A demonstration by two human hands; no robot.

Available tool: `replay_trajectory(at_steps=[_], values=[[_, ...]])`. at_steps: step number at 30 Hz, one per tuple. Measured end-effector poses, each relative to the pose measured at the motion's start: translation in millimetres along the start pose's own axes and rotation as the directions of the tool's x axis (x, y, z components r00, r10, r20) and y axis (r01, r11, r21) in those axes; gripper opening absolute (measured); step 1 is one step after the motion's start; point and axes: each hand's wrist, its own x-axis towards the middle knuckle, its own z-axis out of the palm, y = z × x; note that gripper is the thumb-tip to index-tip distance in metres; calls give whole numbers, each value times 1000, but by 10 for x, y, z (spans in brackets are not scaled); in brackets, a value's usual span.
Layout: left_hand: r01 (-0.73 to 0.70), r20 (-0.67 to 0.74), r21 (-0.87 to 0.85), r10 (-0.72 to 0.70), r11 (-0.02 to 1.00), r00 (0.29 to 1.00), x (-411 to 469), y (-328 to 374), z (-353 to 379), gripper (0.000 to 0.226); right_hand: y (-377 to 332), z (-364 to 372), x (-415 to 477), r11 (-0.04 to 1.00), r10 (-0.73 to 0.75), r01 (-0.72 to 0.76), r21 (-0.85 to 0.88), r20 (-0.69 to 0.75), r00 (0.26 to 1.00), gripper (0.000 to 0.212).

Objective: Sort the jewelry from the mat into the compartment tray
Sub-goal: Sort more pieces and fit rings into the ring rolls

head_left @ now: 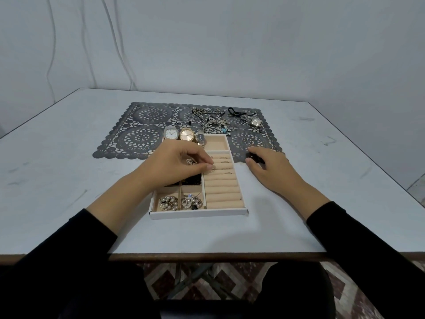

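We judge the sort roughly half done. The compartment tray (pixel 199 214) sits on the table (pixel 69 180) at the near edge of the mat (pixel 142 137), its far end overlapping the mat. In the tray: the near-left cell holds a pearl cluster (pixel 168 202); the cell just right of it holds silver pieces with a blue stone (pixel 190 201); the cell beyond that holds dark beads (pixel 192 180), partly hidden by the wrist. Three watches (pixel 185 134) stand in a row at the tray's far-left end; whether they sit inside a cell or just on the mat we cannot tell. The small far-right cell (pixel 216 143) looks empty. The ring rolls (pixel 222 187) on the right carry a few rings in the far slots; the near slots are bare. The left hand (pixel 177 164) reaches across the tray, thumb and forefinger pinched on a small ring (pixel 211 168) at the left end of the rolls, with more rings (pixel 190 161) bunched in the palm. The right hand (pixel 269 169) rests at the mat's near-right edge, fingers curled over a small dark item (pixel 253 156) we cannot identify; whether it grips it we cannot tell. Left on the mat: a tangle of chains and bracelets (pixel 211 118) far centre, a square-faced watch (pixel 255 122) with a dark cord far right, and small scattered pieces (pixel 181 122) far left of the tangle.
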Motion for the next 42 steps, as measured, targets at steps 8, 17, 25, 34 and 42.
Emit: replay_trajectory(at_steps=[8, 17, 25, 34, 42], values=[[-94, 59, 99, 89, 991, 994, -2, -36, -5, 11, 31, 21, 12, 999, 33, -33, 28, 8, 999, 32], [-110, 154, 136, 89, 985, 984, 36, -80, -19, 11, 36, 15, 3, 999, 26, -26, 29, 3, 1000, 31], [9, 226, 33, -16, 999, 974, 123, -64, -41, 11, 12, 2, -4, 1000, 18, -18, 17, 7, 1000, 28], [88, 375, 53, -102, 995, 921, 268, -46, -90, 15, 7, -5, -4, 1000, 13, -13, 28, 14, 1000, 24], [122, 414, 15, -117, 992, 903, 294, -33, -112, 11, 24, -11, -14, 999, 19, -20, 40, 17, 1000, 26]])
